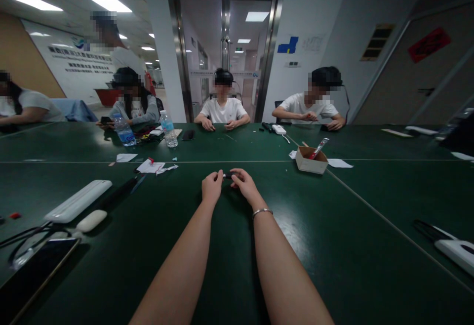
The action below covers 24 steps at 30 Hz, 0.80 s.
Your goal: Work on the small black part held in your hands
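Both of my arms reach forward over the dark green table (pixel 314 246). Between my fingertips is a small black stick with a silvery end (pixel 230 175), similar in shape to a USB stick; its exact kind is too small to make out. My left hand (pixel 212 186) is closed, its thumb and finger pinching at the silvery end. The black end is gripped by the bent fingers of my right hand (pixel 244 184), which has a silver bangle (pixel 262 211) at the wrist.
At left lie a phone (pixel 40 270), a white power bank (pixel 79 200), a white mouse-shaped piece (pixel 92 221) and cables. Paper scraps (pixel 151 166) and water bottles (pixel 169 130) stand beyond. A small cardboard box (pixel 311 161) holds a red-handled tool. Several people sit across the table.
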Each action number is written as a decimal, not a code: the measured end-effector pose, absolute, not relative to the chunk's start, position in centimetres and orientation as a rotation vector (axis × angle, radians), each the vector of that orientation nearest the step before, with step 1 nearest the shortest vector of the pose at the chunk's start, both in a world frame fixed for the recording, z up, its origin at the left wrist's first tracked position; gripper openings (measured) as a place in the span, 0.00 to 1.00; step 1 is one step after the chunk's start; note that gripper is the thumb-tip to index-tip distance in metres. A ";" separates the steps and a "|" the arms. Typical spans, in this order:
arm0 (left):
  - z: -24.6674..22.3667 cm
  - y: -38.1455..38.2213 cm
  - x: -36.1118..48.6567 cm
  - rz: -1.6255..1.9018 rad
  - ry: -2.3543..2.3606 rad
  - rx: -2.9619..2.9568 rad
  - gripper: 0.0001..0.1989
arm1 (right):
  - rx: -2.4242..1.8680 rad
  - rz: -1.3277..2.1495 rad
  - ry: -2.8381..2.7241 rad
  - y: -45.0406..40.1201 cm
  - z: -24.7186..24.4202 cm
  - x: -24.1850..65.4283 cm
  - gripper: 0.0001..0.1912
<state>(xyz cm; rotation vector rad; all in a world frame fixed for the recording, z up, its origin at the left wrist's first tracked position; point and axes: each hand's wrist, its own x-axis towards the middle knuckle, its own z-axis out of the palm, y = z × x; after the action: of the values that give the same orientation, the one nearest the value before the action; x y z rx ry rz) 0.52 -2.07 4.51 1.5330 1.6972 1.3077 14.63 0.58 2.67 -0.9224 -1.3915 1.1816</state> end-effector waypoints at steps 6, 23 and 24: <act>4.2 -1.9 0.4 1.298 1.675 1.560 0.22 | -0.920 1.203 -1.367 0.8 2.6 14.7 0.15; 2.9 -0.6 -0.3 1.351 1.370 1.649 0.08 | -0.931 1.215 -1.324 0.8 2.7 15.1 0.18; 2.7 -0.5 -0.2 1.361 1.348 1.637 0.08 | -0.931 1.218 -1.322 0.8 2.7 15.2 0.18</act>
<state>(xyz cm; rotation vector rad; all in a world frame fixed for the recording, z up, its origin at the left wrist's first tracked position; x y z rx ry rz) -0.24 -0.53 2.74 1.6373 1.3481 1.3613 15.15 0.79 2.73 -0.9311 -1.3224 1.2183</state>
